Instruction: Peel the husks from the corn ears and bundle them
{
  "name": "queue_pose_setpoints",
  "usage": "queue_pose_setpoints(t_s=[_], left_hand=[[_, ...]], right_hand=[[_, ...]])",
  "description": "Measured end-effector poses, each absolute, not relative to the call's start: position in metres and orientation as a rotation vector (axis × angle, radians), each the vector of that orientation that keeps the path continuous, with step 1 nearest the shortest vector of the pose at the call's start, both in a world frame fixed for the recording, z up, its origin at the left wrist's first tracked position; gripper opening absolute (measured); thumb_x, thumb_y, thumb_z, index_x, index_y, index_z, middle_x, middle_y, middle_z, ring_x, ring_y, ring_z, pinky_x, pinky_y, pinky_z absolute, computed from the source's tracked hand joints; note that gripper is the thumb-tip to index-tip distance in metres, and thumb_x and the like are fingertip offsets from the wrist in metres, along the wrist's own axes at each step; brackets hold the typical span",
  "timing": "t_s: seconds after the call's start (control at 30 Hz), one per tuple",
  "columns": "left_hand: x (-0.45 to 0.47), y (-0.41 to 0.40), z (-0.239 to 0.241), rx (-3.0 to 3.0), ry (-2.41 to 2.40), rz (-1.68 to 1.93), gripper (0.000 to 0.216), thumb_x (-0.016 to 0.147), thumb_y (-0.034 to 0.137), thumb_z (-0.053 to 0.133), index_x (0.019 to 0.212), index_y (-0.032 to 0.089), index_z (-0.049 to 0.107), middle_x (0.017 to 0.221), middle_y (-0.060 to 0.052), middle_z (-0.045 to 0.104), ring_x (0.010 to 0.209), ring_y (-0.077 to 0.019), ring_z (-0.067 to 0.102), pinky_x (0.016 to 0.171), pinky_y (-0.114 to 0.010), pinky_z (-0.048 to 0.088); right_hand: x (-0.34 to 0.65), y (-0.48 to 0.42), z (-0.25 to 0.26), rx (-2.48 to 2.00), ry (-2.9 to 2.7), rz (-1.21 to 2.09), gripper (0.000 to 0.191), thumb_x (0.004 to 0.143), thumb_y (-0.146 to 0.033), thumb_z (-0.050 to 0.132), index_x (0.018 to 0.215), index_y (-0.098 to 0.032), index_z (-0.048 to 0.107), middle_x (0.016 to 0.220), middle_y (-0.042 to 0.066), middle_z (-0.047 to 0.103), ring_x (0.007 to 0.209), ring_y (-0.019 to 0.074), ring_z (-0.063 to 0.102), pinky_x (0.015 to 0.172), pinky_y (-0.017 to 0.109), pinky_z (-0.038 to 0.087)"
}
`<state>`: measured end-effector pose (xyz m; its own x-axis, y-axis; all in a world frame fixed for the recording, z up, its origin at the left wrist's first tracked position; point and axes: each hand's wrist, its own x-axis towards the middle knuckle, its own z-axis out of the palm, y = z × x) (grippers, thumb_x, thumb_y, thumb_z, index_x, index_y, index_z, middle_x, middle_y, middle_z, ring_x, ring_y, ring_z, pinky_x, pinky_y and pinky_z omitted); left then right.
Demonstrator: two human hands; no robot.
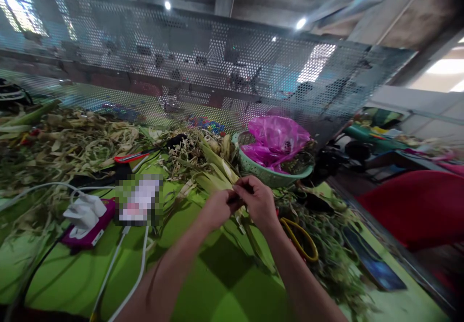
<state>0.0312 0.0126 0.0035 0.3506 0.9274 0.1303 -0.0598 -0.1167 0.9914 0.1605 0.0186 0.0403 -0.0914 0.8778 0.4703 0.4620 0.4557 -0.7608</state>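
Observation:
My left hand (pixel 220 209) and my right hand (pixel 259 202) meet over the green tabletop (pixel 203 298), fingertips pinched together. Between them is a pale strip of corn husk (pixel 239 218), partly hidden by the fingers. Longer green-yellow corn husks (pixel 212 179) fan out just behind my hands. To the right of my right wrist lies a yellow loop-shaped handle (pixel 300 241), which looks like part of a pair of scissors.
Behind my right hand stands a green basket (pixel 279 179) holding a pink plastic bag (pixel 275 140). Dried husks (pixel 72 143) are heaped at left, near a red cutter (pixel 134 157). A purple power strip (pixel 89 230) trails cables. A perforated metal panel (pixel 203 70) borders the back.

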Motion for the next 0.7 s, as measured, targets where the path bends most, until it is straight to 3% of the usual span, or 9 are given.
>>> queue_pose_setpoints(t_s=[0.17, 0.4, 0.53, 0.7], left_hand=[[0.028, 0.013, 0.013, 1.007, 0.884, 1.17, 0.035, 0.078, 0.046, 0.063, 0.08, 0.012, 0.069, 0.062, 0.001, 0.052, 0.056, -0.0089, 0.042, 0.056, -0.022, 0.036], [0.017, 0.013, 0.021, 0.713, 0.78, 1.283, 0.025, 0.072, 0.034, 0.072, 0.086, 0.014, 0.073, 0.076, -0.005, 0.065, 0.064, -0.0101, 0.054, 0.062, -0.021, 0.044], [0.016, 0.015, 0.024, 0.663, 0.774, 1.23, 0.027, 0.068, 0.033, 0.075, 0.084, 0.012, 0.073, 0.069, -0.005, 0.066, 0.058, -0.0109, 0.056, 0.058, -0.022, 0.046], [0.015, 0.013, 0.029, 0.648, 0.763, 1.212, 0.025, 0.066, 0.031, 0.076, 0.08, 0.011, 0.072, 0.06, -0.004, 0.065, 0.053, -0.0119, 0.057, 0.058, -0.025, 0.048]], right_hand=[[0.163, 0.015, 0.049, -1.138, -1.604, 0.429, 0.018, 0.082, -0.036, 0.062, 0.09, -0.02, 0.067, 0.085, 0.004, 0.066, 0.071, 0.0159, 0.058, 0.068, 0.028, 0.046], [0.162, 0.018, 0.045, -1.234, -1.61, 1.033, 0.032, 0.078, -0.051, 0.063, 0.08, -0.019, 0.061, 0.061, -0.002, 0.059, 0.043, 0.0101, 0.043, 0.042, 0.023, 0.036], [0.161, 0.021, 0.041, -1.154, -1.663, 1.021, 0.027, 0.074, -0.044, 0.068, 0.075, -0.018, 0.062, 0.07, 0.0, 0.06, 0.058, 0.0122, 0.05, 0.052, 0.023, 0.042], [0.166, 0.025, 0.039, -1.21, -1.705, 0.901, 0.023, 0.075, -0.04, 0.067, 0.072, -0.018, 0.063, 0.062, -0.003, 0.053, 0.057, 0.0111, 0.044, 0.053, 0.022, 0.035]])
